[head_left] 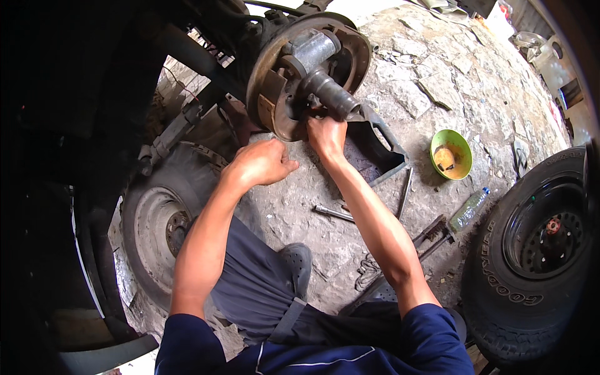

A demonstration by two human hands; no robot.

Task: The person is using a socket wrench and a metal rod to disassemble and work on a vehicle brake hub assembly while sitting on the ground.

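Note:
The open drum brake assembly (269, 100) of a vehicle faces me, with a curved brake shoe against its round backing plate. From its middle a metal axle spindle (331, 94) sticks out, below a grey cylindrical part (312, 51). My right hand (327, 134) reaches up under the spindle with curled fingers; their tips and whatever they grip are hidden. Just below the plate's lower rim is my left hand (262, 164), its fingers curled in and thumb out; what it may hold does not show. A dark cut-open container (387, 153) stands beneath the spindle.
A green bowl (451, 155) with brownish liquid stands to the right, near a plastic bottle (469, 209) and a brush (430, 231). Metal bars, including a wrench-like tool (333, 213), lie on the stone floor. Tyred wheels flank me: one left (159, 219), one right (531, 262).

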